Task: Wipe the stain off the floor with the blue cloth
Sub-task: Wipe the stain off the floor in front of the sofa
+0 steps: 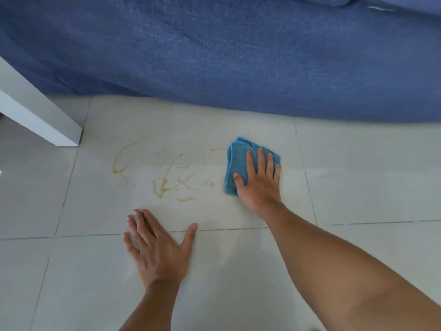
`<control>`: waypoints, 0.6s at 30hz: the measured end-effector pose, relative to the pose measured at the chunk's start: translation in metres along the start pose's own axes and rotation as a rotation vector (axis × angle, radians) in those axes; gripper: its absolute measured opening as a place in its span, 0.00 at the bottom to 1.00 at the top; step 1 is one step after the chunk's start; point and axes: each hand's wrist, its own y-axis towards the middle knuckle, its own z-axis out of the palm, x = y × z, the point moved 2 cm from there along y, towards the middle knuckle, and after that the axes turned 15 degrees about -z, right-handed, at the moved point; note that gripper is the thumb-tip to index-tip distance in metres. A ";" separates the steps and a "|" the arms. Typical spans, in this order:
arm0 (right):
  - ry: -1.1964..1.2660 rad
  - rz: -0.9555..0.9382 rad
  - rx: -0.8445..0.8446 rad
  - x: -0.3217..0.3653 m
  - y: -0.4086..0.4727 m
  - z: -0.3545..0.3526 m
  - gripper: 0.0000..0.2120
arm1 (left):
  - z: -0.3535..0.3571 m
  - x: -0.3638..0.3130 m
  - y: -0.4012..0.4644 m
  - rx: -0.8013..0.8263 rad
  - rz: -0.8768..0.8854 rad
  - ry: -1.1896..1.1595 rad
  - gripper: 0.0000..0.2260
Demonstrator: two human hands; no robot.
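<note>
Nearest the camera, the left hand (157,249) lies flat on the pale floor tiles (238,271), fingers spread and holding nothing, seemingly propping the person's weight. Farther out, the right hand (259,185) presses palm-down on the blue cloth (241,156), which is folded into a thick pad; the grip here is an open, flattened hand with fingers fanned across the top, pinning the cloth to the floor rather than closing round it.

The stain (167,175) is a scatter of thin yellowish-brown loops and streaks (it looks like a dried or drying spill) lying to the left of the cloth, with its nearest faint traces just beside the cloth's left edge. Most of it appears unwiped, so the job looks to be in an early stage.

To do this stroke well, I would keep the palm flat, bear down evenly and sweep leftwards across the streaks in overlapping passes, drawing the mess inward and not smearing it toward the white furniture leg (40,111) or the blue fabric (238,56) hanging behind. Turning the pad to a clean face once soiled should help.
</note>
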 end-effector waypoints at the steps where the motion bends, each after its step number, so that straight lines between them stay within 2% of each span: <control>1: -0.001 -0.035 0.007 0.005 -0.003 0.000 0.36 | 0.001 0.000 -0.001 0.001 -0.005 -0.002 0.53; 6: -0.043 -0.136 0.017 -0.004 -0.051 0.007 0.36 | -0.002 -0.002 -0.003 0.015 -0.015 -0.006 0.53; 9: -0.040 -0.042 0.004 -0.022 -0.039 0.002 0.36 | -0.002 -0.006 -0.003 0.028 -0.013 -0.007 0.53; 13: 0.003 0.095 -0.017 -0.009 0.001 0.002 0.36 | -0.003 -0.005 -0.001 0.040 -0.008 0.002 0.53; 15: 0.001 0.072 -0.004 0.001 0.011 0.003 0.36 | -0.003 -0.004 -0.002 0.044 -0.005 0.001 0.52; 18: -0.035 -0.068 0.025 0.021 0.007 0.004 0.36 | -0.002 -0.003 -0.001 0.032 -0.006 -0.017 0.52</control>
